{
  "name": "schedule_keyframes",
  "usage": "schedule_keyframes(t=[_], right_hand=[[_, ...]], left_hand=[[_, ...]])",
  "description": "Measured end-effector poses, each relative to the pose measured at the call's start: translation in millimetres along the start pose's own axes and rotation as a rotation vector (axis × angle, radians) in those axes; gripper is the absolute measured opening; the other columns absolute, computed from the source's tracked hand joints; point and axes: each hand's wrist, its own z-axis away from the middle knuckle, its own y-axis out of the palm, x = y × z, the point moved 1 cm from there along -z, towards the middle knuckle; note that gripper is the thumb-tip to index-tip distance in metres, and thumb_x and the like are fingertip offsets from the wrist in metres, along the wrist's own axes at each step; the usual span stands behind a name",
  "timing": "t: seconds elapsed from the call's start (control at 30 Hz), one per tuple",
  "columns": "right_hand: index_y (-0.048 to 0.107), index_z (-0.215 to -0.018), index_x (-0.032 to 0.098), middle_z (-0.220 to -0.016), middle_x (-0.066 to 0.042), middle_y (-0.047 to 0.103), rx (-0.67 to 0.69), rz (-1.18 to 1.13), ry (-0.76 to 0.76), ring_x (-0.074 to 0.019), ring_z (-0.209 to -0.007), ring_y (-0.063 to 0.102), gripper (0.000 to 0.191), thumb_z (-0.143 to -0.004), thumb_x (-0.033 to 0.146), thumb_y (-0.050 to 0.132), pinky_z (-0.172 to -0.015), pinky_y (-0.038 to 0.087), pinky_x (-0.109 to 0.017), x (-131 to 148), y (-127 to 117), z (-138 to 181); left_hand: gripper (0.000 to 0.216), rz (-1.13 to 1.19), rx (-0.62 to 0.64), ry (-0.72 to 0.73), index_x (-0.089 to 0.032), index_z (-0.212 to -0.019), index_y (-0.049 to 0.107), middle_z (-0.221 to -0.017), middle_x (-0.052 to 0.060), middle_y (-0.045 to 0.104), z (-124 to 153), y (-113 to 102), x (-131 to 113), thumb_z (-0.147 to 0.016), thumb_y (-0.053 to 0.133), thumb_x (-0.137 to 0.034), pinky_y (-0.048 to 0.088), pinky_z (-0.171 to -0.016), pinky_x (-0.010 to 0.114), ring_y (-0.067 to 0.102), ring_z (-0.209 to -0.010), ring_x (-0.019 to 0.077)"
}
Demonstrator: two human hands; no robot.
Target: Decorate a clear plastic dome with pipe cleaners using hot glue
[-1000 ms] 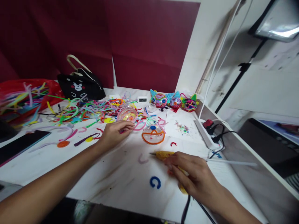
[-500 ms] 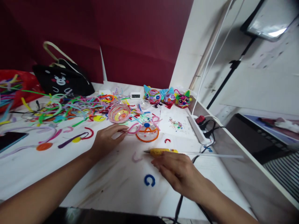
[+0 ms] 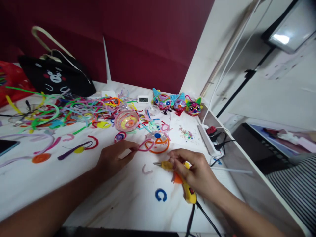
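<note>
My left hand (image 3: 115, 158) pinches a curved pink pipe cleaner (image 3: 145, 146) and holds it just left of a clear dome (image 3: 158, 141) ringed with orange and topped by a blue dot. My right hand (image 3: 195, 171) grips a yellow glue gun (image 3: 184, 186), whose metal tip points left on the white table (image 3: 118, 197). The gun's black cord runs off the front edge. A small pink curl (image 3: 146, 170) and a blue C-shaped piece (image 3: 161, 195) lie on the table between my hands.
A heap of coloured pipe cleaners (image 3: 71, 112) covers the left half. A pink-striped clear dome (image 3: 126, 120), three finished cat faces (image 3: 177, 103), a small clock (image 3: 143, 98), a black bag (image 3: 55, 79) and a power strip (image 3: 206, 140) stand behind.
My right hand has closed around the glue gun and lifted its handle. My left hand has picked up the pink pipe cleaner and drawn it toward the orange-ringed dome. The view shifted slightly.
</note>
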Motion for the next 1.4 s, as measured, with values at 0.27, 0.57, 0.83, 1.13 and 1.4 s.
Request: schedule_keyframes(t=[0.27,0.57,0.83,1.13,1.4], right_hand=[[0.064,-0.100,0.015,-0.083,-0.005,0.068,0.148,0.323,-0.073,-0.0151,-0.070,0.062,0.016,-0.090,0.024,0.055,-0.064,0.044,-0.025,4.9,24.1,-60.1],[0.061,-0.088,0.014,-0.078,-0.005,0.064,0.221,0.378,-0.202,-0.0138,-0.066,0.058,0.019,-0.095,0.020,0.044,-0.063,0.041,-0.023,3.9,31.4,-72.9],[0.060,-0.093,0.014,-0.085,-0.006,0.066,0.391,0.394,-0.363,-0.0160,-0.076,0.062,0.017,-0.096,0.017,0.044,-0.066,0.042,-0.025,12.9,41.5,-77.9],[0.054,-0.088,0.017,-0.076,-0.001,0.062,0.302,0.547,-0.521,-0.0156,-0.065,0.057,0.010,-0.093,0.012,0.048,-0.058,0.035,-0.028,2.7,53.1,-83.8],[0.058,-0.086,0.013,-0.072,-0.004,0.062,0.280,0.674,-0.678,-0.0210,-0.063,0.058,0.012,-0.092,0.015,0.048,-0.052,0.037,-0.033,14.8,49.8,-80.6]], left_hand=[[0.015,0.002,0.005,0.070,-0.022,-0.096,0.064,-0.087,-0.001,0.075,2.8,-0.5,-0.3,-0.085,0.060,-0.012,0.055,-0.073,0.017,0.071,-0.076,0.0102],[0.026,0.145,0.069,-0.122,-0.024,-0.109,0.062,-0.094,0.002,0.071,10.9,-1.4,4.5,-0.083,0.064,-0.019,0.055,-0.077,0.023,0.068,-0.080,0.0140],[0.020,0.388,0.240,-0.432,-0.021,-0.103,0.064,-0.070,-0.002,0.065,10.9,-1.6,-5.2,-0.093,0.048,-0.026,0.048,-0.060,0.020,0.059,-0.058,0.0094],[0.036,0.550,0.417,-0.648,-0.019,-0.073,0.058,-0.056,-0.002,0.057,6.8,7.6,-3.1,-0.096,0.039,-0.038,0.040,-0.048,0.020,0.049,-0.047,0.0099],[0.040,0.666,0.435,-0.742,-0.018,-0.071,0.061,-0.050,-0.002,0.052,-6.5,6.1,-4.9,-0.093,0.043,-0.046,0.035,-0.038,0.018,0.046,-0.040,0.0092]])
